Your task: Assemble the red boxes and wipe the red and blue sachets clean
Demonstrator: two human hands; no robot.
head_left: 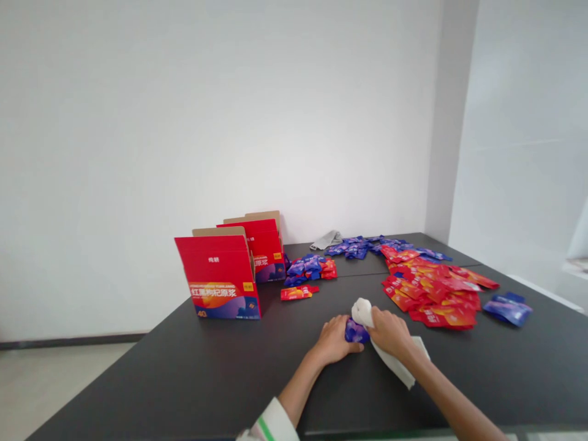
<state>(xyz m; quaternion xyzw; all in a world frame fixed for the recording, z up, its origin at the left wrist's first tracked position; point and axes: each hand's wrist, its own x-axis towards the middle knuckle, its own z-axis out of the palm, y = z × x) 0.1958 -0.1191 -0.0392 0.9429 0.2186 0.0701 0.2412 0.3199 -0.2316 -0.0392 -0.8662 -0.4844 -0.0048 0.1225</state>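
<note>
White sleeve cuff (271,421) at frame bottom | blue sachet (357,332) pressed to table (184,380) under cupped left hand (333,340) | white cloth (362,312) gripped by right hand (390,334), touching sachet | red and blue sachets (429,291) lie loose | two red cartons (218,275) stand open

bright even light, soft shadows, bowed edges
</note>
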